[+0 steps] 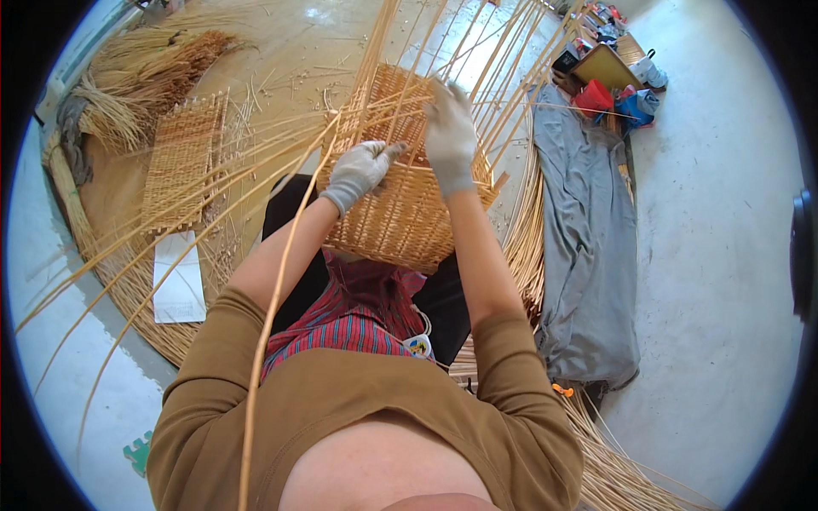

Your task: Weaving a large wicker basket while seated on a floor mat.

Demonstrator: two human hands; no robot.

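A half-woven wicker basket [394, 213] rests tilted in my lap, its long upright rods [375, 43] fanning out from the rim. My left hand [358, 173], in a whitish knit glove, pinches a wicker rod at the near rim, thumb and fingertips together. Across the opening, my right hand [450, 140], gloved the same way, is raised among the uprights on the right side. Its fingers are curled and a little blurred; what they hold is hidden. Several loose rods [170, 204] sweep out leftward from the weave, and one thick rod [271, 328] runs down past my left arm.
On the left lie a flat woven panel [183, 162], bundles of dry rods [153, 72] and a white sheet [177, 277]. A grey cloth [588, 247] covers a long bundle on the right. Beyond it stand a red container [594, 100] and a blue one [636, 108].
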